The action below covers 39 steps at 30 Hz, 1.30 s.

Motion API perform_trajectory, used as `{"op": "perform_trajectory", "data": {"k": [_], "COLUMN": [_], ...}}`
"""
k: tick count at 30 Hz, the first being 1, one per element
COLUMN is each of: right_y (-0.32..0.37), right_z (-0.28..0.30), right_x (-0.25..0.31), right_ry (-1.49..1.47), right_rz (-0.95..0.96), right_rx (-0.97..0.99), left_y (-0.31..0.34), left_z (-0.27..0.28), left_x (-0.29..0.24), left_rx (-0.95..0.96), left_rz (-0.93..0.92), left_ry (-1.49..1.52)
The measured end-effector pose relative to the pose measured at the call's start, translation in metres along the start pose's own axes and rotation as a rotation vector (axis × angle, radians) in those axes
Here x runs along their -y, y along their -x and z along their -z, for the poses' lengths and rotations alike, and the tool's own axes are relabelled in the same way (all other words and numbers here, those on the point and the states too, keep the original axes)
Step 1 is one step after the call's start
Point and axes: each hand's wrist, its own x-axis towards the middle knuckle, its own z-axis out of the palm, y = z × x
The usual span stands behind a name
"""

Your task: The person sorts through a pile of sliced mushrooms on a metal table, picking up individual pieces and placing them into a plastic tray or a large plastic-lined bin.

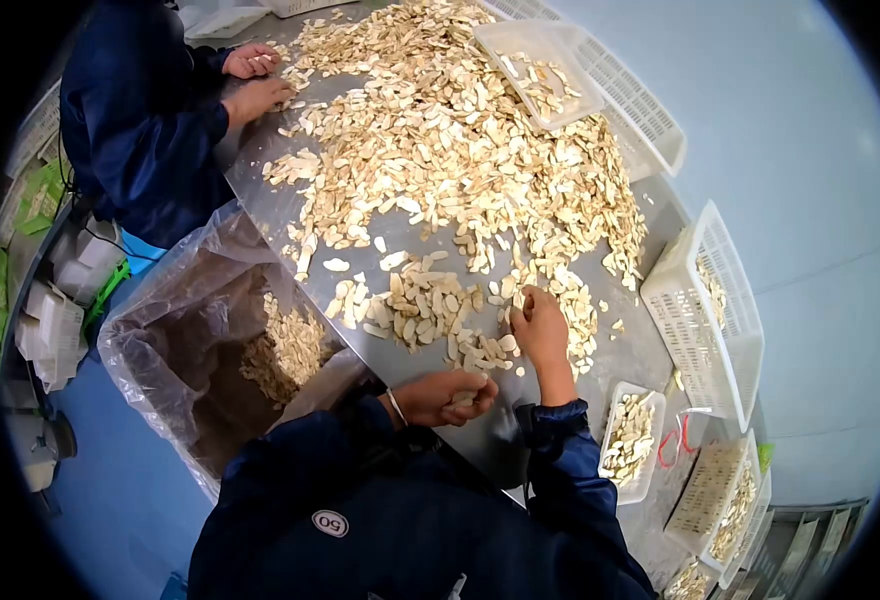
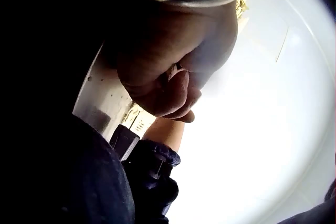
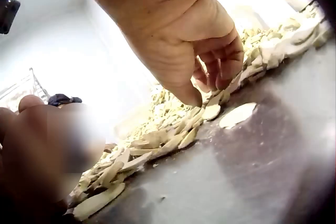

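Note:
My left hand (image 1: 450,397) is held palm up near the table's front edge, its fingers curled round a few pale dried slices. In the left wrist view the same hand (image 2: 163,71) is dark, and its curled fingers mostly hide what they hold. My right hand (image 1: 542,328) reaches down to the near edge of the sliced pile (image 1: 440,150). Seen from the right wrist, this hand (image 3: 184,40) has bent fingers with a gap to the thumb, and the thumb tip is right at a slice (image 3: 212,111). One loose slice (image 3: 239,115) lies beside it on the metal table.
A plastic-lined bin (image 1: 175,340) with slices inside stands left of the table (image 1: 360,345). White baskets (image 1: 685,330) line the right side, with a small tray (image 1: 650,480) of slices nearer me. Another person (image 1: 140,130) works at the far left. A clear tray (image 1: 580,110) sits on the pile.

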Motion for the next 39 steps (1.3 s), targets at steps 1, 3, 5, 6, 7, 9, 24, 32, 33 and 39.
{"op": "perform_trajectory", "data": {"k": [1, 3, 5, 6, 7, 9, 24, 32, 33, 39], "right_y": [0.000, 0.000, 0.002, 0.003, 0.004, 0.005, -0.029, -0.136, -0.137, -0.091], "right_z": [0.002, 0.004, 0.005, 0.008, 0.009, 0.004, 0.044, 0.114, 0.114, 0.073], "right_x": [0.004, 0.007, 0.007, 0.009, 0.012, 0.007, 0.011, 0.049, 0.046, 0.010], "right_ry": [0.011, 0.038, 0.068, 0.086, 0.085, 0.120, -0.470, -1.153, -1.133, -0.376], "right_rz": [-0.013, -0.021, 0.005, 0.018, -0.013, 0.038, 0.088, -0.172, -0.151, 0.075], "right_rx": [0.025, 0.061, 0.036, 0.023, 0.033, -0.022, 0.821, -0.111, -0.078, 0.301], "left_y": [0.001, 0.003, 0.000, -0.001, 0.000, 0.001, 0.000, 0.000, 0.003, -0.002], "left_z": [-0.003, -0.004, -0.004, -0.005, -0.007, -0.008, -0.004, -0.005, -0.007, -0.003], "left_x": [-0.001, -0.001, -0.001, -0.001, -0.002, -0.003, 0.001, 0.000, 0.000, 0.002], "left_rx": [0.005, 0.007, 0.008, 0.005, 0.001, -0.002, 0.012, -0.005, -0.020, -0.012], "left_rz": [-0.001, 0.002, 0.010, 0.012, 0.013, 0.016, 0.006, -0.038, -0.051, -0.027], "left_ry": [-0.011, -0.021, -0.022, -0.028, -0.034, -0.032, -0.003, 0.030, 0.061, 0.009]}}
